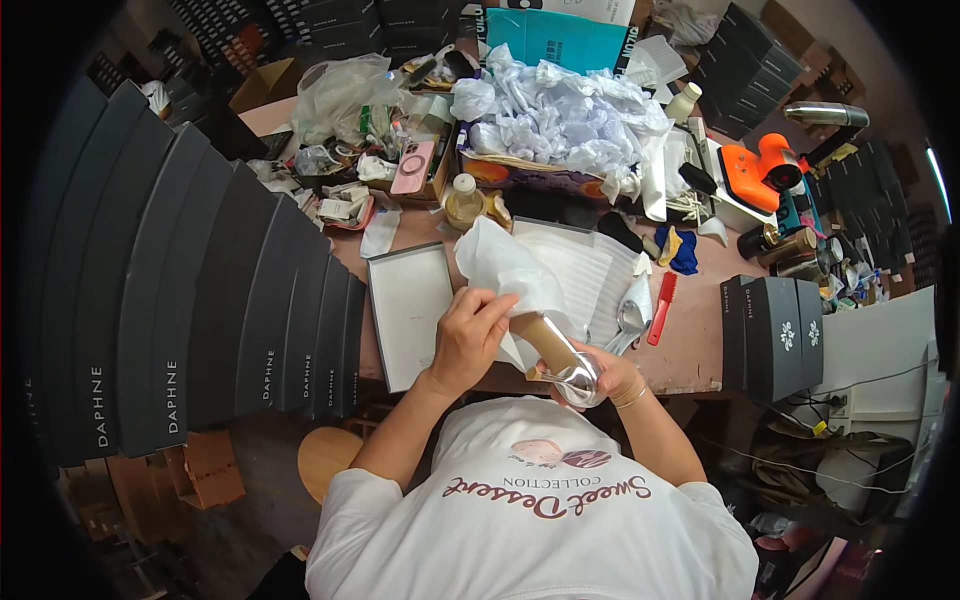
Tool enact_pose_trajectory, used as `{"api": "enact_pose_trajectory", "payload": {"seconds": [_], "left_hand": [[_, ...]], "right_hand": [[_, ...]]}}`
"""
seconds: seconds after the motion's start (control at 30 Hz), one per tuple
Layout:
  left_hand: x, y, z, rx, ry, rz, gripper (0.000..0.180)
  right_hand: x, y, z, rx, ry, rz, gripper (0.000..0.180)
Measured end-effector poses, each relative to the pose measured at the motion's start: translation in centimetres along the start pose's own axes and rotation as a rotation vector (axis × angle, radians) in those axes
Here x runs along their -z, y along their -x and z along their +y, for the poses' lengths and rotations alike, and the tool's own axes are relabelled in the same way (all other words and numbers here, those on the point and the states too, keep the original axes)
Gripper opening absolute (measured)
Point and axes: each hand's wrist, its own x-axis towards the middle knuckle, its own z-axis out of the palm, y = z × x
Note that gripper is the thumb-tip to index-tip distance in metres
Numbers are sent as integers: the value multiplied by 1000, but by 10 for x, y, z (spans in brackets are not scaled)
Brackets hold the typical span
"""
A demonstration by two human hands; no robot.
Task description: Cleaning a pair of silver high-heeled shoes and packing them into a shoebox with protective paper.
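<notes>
Centre frame, over worktop (690,345) edge: left hand (470,335) pinching crumpled white tissue paper (510,270), right hand (610,375) closed under shiny silver shoe (565,370). Best to keep shoe steady, pack tissue snugly inside, avoid tearing. Open white box (410,305) just left.

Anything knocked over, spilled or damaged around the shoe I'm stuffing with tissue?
Nothing looks spilled or broken. The left hand presses white tissue into the silver shoe held by the right hand. The table behind is cluttered.
</notes>
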Motion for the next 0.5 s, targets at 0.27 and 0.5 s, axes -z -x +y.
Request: {"api": "enact_pose_trajectory", "payload": {"seconds": [0.27, 0.5], "left_hand": [[34, -19, 15, -300, 8, 38, 31], [-13, -20, -6, 258, 658, 133, 13]], "right_hand": [[-92, -19, -15, 251, -88, 398, 55], [-60, 6, 2, 233, -81, 517, 61]]}}
